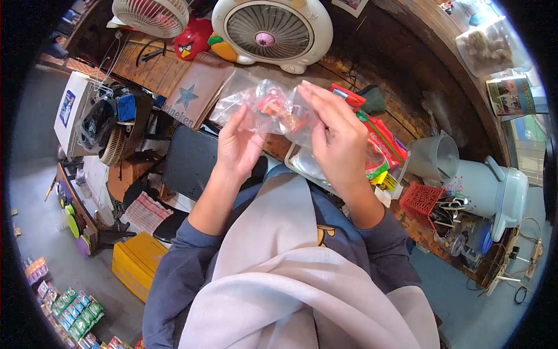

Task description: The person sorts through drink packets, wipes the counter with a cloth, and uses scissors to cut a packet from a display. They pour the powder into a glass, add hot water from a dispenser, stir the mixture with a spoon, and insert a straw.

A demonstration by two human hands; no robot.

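Note:
A transparent plastic bag (232, 96) is held up in front of me over the wooden table. Inside it are small red and orange packets (279, 110), too crumpled to name. My left hand (239, 142) grips the bag's lower left side, thumb on top. My right hand (340, 136) pinches the bag's right edge, fingers bent together. Just beyond my right hand, a white tray (392, 195) holds a red and green packet (381, 145) and several other packets.
A white fan (279, 32) and a red Angry Birds figure (193, 39) stand at the back. On the right are a pail (435, 156), a red basket (419, 203) with cutlery and a light blue water dispenser (479, 192). A yellow crate (138, 264) sits at lower left.

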